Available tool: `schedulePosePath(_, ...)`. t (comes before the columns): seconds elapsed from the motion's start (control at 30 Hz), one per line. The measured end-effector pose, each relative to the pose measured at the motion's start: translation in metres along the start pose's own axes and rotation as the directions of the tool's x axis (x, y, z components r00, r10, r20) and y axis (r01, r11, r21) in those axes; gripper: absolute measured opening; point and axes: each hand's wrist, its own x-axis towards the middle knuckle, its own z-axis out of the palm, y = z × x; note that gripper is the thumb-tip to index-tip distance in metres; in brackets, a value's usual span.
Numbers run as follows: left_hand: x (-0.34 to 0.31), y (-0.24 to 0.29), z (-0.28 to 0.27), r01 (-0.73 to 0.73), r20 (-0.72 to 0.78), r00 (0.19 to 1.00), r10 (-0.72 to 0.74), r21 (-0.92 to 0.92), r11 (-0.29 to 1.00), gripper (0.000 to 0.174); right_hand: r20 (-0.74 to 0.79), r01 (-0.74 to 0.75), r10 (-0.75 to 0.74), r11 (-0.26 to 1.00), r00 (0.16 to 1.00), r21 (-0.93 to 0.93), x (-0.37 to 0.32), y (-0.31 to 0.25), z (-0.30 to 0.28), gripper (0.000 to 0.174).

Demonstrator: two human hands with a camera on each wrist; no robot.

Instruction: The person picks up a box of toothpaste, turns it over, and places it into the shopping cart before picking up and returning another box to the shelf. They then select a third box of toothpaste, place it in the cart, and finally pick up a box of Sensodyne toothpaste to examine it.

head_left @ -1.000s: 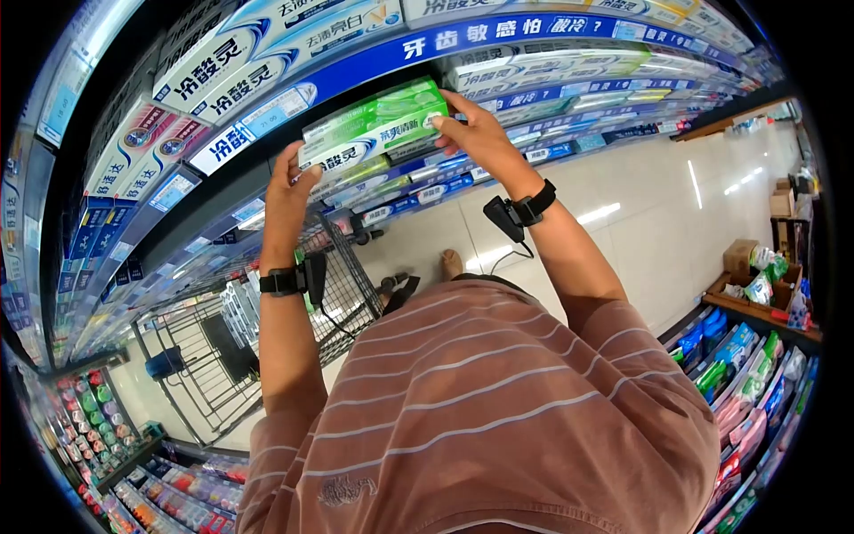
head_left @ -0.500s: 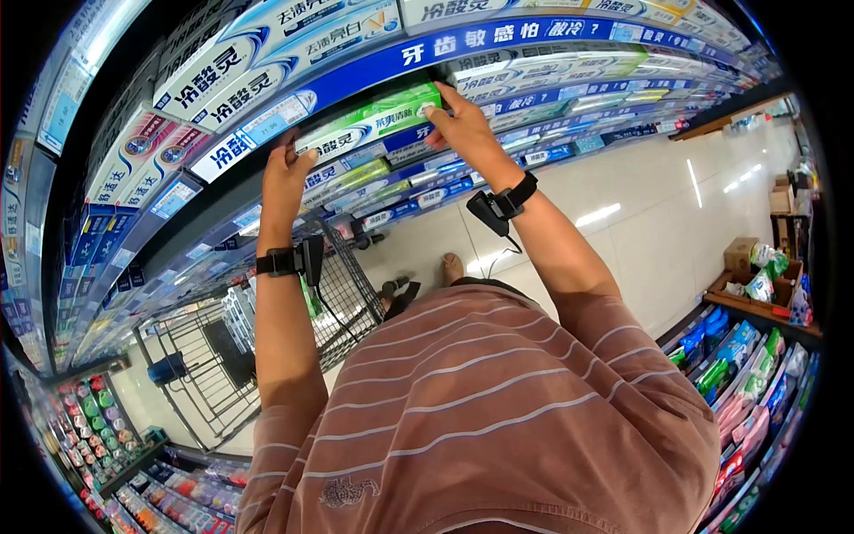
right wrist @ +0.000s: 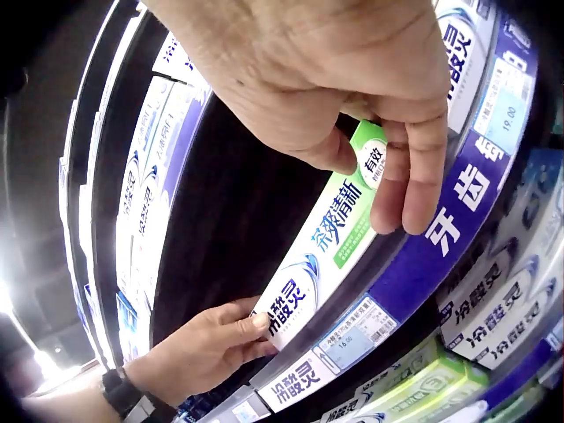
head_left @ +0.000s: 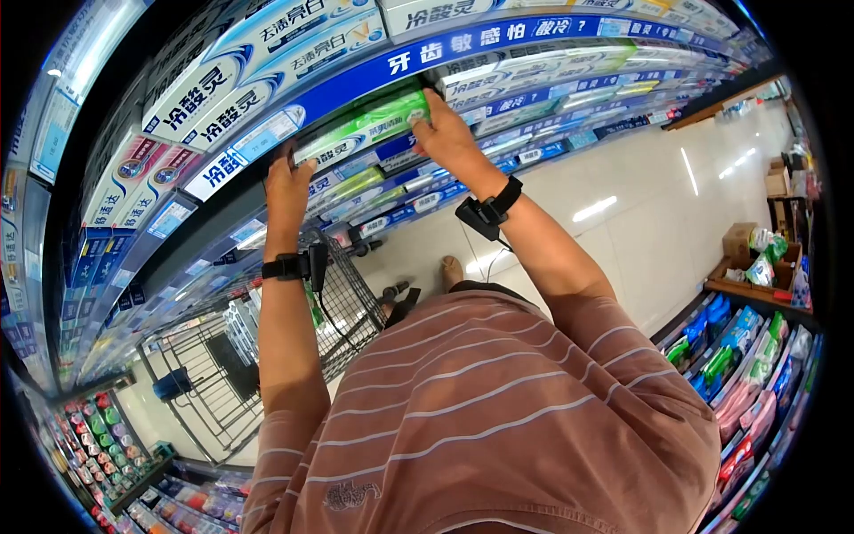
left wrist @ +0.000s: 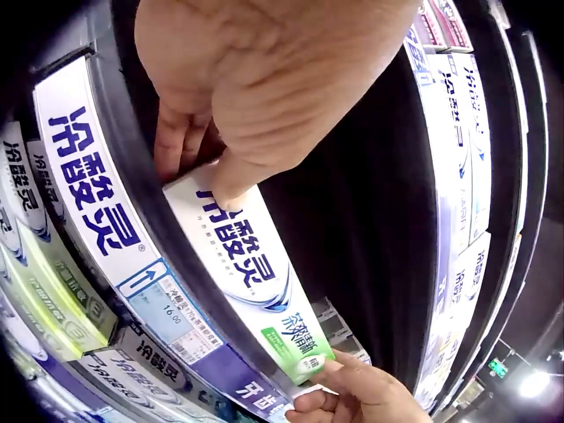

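Note:
A green and white toothpaste box (head_left: 363,127) lies lengthwise at the front of a dark shelf bay, just behind the price-label strip. The left hand (head_left: 288,190) grips its white end; in the left wrist view that thumb lies on the front face of the box (left wrist: 251,256). At the green end, the right hand (head_left: 451,145) pinches the box, and in the right wrist view its thumb and fingers are around the corner of the box (right wrist: 330,220). Dark space shows behind the box in both wrist views.
More toothpaste boxes (head_left: 218,84) stand on the shelf above, and others (head_left: 498,76) lie to the right. A wire shopping cart (head_left: 209,392) is below left. Bagged goods (head_left: 734,356) fill a low display at right, near a carton (head_left: 740,240).
The box has gone down and inward onto the shelf, with both hands still on it. Its green top face shows less than before. The right hand has moved slightly left.

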Motion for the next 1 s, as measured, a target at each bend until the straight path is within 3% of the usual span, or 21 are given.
schedulePosePath(0.03, -0.001, 0.002, -0.001, 0.022, 0.011, 1.000, -0.022, 0.028, 0.999, 0.059, -0.032, 0.062, -0.064, 0.997, 0.997, -0.054, 0.002, 0.010, 0.002, 0.061)
schedulePosePath(0.13, 0.001, -0.012, 0.008, 0.037, 0.004, 0.999, -0.037, -0.159, 0.987, 0.061, -0.087, 0.180, -0.195, 0.971, 0.977, -0.157, 0.006, 0.026, 0.006, 0.066)
schedulePosePath(0.23, 0.004, -0.018, 0.009, -0.012, 0.002, 1.000, 0.012, -0.106, 0.994, 0.064, -0.098, 0.185, -0.202, 0.970, 0.974, -0.160, 0.001, 0.031, 0.007, 0.068)
schedulePosePath(0.33, 0.000, -0.001, 0.004, -0.221, -0.102, 0.963, 0.251, 0.241, 0.945, 0.069, -0.099, 0.216, -0.239, 0.955, 0.966, -0.203, -0.001, 0.031, 0.008, 0.068)
schedulePosePath(0.43, 0.014, 0.011, -0.003, -0.189, 0.120, 0.979, 0.167, 0.213, 0.959, 0.078, -0.100, 0.232, -0.258, 0.948, 0.961, -0.218, -0.008, 0.029, 0.007, 0.067)
schedulePosePath(0.53, 0.023, 0.020, 0.002, -0.151, 0.191, 0.977, 0.096, 0.302, 0.941, 0.088, -0.085, 0.250, -0.275, 0.940, 0.958, -0.232, -0.010, 0.027, 0.006, 0.066)
schedulePosePath(0.63, 0.032, 0.026, 0.004, 0.109, 0.262, 0.952, -0.156, 0.186, 0.976, 0.098, -0.079, 0.232, -0.252, 0.951, 0.965, -0.205, -0.011, 0.029, 0.003, 0.065)
schedulePosePath(0.7, 0.033, 0.023, 0.016, 0.124, 0.203, 0.969, -0.141, 0.092, 0.988, 0.100, -0.083, 0.230, -0.249, 0.955, 0.965, -0.190, -0.010, 0.033, 0.003, 0.065)
schedulePosePath(0.77, 0.024, 0.025, 0.026, -0.055, 0.032, 0.998, 0.056, -0.031, 0.998, 0.099, -0.089, 0.224, -0.242, 0.958, 0.966, -0.180, -0.009, 0.038, 0.003, 0.065)
schedulePosePath(0.87, 0.025, 0.023, 0.036, -0.044, -0.028, 0.999, 0.044, 0.020, 0.999, 0.095, -0.101, 0.204, -0.226, 0.960, 0.969, -0.193, -0.010, 0.039, 0.000, 0.066)
schedulePosePath(0.93, 0.034, 0.029, 0.023, 0.143, 0.260, 0.952, -0.159, 0.079, 0.987, 0.095, -0.102, 0.197, -0.227, 0.949, 0.969, -0.248, -0.010, 0.040, -0.003, 0.065)
schedulePosePath(1.0, 0.036, 0.023, 0.021, 0.091, 0.201, 0.974, -0.106, 0.082, 0.992, 0.090, -0.087, 0.204, -0.242, 0.928, 0.966, -0.312, -0.009, 0.043, -0.004, 0.063)
